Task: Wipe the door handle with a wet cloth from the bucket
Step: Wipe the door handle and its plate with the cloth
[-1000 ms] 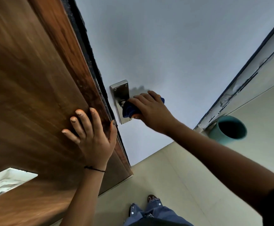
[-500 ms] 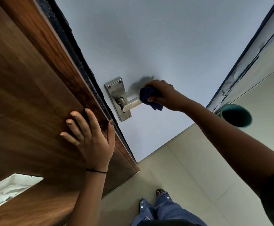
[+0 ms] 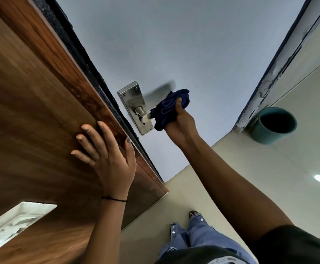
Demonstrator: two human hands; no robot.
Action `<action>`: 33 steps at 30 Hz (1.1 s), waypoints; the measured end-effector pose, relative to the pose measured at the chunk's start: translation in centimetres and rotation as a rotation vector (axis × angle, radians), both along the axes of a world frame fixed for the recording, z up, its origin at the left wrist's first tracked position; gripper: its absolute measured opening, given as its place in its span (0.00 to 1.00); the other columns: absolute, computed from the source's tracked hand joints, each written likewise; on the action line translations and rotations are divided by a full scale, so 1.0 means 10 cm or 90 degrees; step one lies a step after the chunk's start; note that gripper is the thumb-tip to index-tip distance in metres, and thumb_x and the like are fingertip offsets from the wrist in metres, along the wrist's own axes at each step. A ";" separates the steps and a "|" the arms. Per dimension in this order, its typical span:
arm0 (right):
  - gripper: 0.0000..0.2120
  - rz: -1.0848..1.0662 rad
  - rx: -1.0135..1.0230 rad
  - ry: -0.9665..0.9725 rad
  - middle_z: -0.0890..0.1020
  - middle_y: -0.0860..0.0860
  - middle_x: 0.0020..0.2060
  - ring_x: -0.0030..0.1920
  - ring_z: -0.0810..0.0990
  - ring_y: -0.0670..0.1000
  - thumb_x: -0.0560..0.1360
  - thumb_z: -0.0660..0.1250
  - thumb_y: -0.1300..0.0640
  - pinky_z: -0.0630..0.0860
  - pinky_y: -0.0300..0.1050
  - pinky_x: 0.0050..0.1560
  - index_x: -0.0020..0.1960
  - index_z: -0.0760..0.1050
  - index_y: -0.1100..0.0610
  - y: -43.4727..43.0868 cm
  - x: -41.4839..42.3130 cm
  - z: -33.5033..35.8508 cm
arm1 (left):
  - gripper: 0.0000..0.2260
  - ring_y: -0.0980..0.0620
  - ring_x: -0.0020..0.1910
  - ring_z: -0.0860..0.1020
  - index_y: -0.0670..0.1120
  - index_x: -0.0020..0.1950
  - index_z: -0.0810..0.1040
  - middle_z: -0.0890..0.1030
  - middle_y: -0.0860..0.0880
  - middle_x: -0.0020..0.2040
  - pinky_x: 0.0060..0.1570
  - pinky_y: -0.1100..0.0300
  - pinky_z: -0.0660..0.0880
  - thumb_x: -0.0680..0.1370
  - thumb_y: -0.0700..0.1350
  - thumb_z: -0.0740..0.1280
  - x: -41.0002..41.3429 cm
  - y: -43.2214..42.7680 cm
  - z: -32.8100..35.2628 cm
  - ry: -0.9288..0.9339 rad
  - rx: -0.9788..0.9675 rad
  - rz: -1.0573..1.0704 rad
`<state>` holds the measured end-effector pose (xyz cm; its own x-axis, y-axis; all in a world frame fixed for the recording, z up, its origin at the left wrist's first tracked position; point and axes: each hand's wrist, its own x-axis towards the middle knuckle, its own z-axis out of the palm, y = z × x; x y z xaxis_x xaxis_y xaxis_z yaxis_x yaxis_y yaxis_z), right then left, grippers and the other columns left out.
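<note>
Our left hand (image 3: 108, 159) lies flat, fingers spread, on the wooden door (image 3: 31, 111). Our right hand (image 3: 182, 122) is clenched around the blue cloth (image 3: 166, 109), wrapped over the door handle (image 3: 145, 117). The bucket (image 3: 273, 126) stands well right of that hand.

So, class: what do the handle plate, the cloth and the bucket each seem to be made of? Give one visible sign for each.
Handle plate: looks like brushed metal, silver-grey with a dull sheen and visible screws.
Cloth: probably microfibre or terry, dark blue, soft folds and a stitched edge, bunched in the right hand.
Bucket: likely plastic, smooth matt teal wall; could be otherwise.
</note>
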<state>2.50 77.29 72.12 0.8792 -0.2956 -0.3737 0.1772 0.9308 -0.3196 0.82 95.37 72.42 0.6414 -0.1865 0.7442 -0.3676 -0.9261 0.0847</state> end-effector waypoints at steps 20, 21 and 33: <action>0.15 0.027 -0.342 0.219 0.80 0.56 0.62 0.61 0.79 0.58 0.78 0.63 0.58 0.78 0.57 0.60 0.64 0.74 0.57 0.85 -0.19 -0.12 | 0.35 0.53 0.74 0.28 0.47 0.77 0.37 0.31 0.49 0.77 0.70 0.52 0.27 0.80 0.50 0.58 0.05 0.08 -0.04 -0.022 0.040 -0.011; 0.13 0.010 -0.374 0.231 0.80 0.56 0.61 0.60 0.80 0.57 0.78 0.64 0.59 0.79 0.57 0.60 0.61 0.76 0.55 0.86 -0.17 -0.14 | 0.35 0.53 0.74 0.28 0.47 0.77 0.37 0.30 0.51 0.76 0.70 0.52 0.27 0.80 0.50 0.58 0.05 0.08 -0.04 -0.023 0.039 -0.012; 0.04 -0.097 -0.513 0.323 0.75 0.51 0.51 0.46 0.74 0.45 0.77 0.65 0.61 0.74 0.25 0.45 0.52 0.74 0.56 0.87 0.15 -0.32 | 0.35 0.52 0.74 0.29 0.48 0.77 0.37 0.29 0.52 0.75 0.70 0.51 0.27 0.79 0.52 0.57 0.06 0.05 -0.05 -0.044 0.042 0.006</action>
